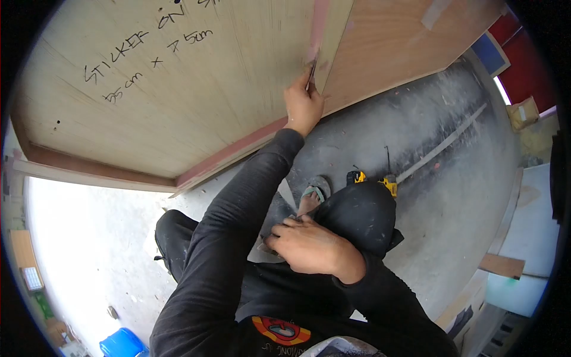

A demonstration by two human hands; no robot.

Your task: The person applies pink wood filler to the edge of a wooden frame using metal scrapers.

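Observation:
My left hand (304,108) reaches up to a pale wooden panel (196,113), its fingers closed around a thin putty knife (311,74), mostly hidden by the fingers. The blade lies against the panel's raised edge, where a pink filler strip (319,27) runs. More pink filler (238,144) follows the lower edge. In front of my lap, my right hand (312,244) curls over a flat greyish piece (263,254); the fingers cover most of it and I cannot make out its kind. Handwritten black lettering (148,56) marks the panel.
A yellow-and-black power drill (389,183) stands on the grey floor (440,154) beside my knee, with another yellow-black item (357,177) close by. A brown panel (398,47) adjoins at the right. A blue container (123,343) is at lower left, a wooden piece (501,266) at right.

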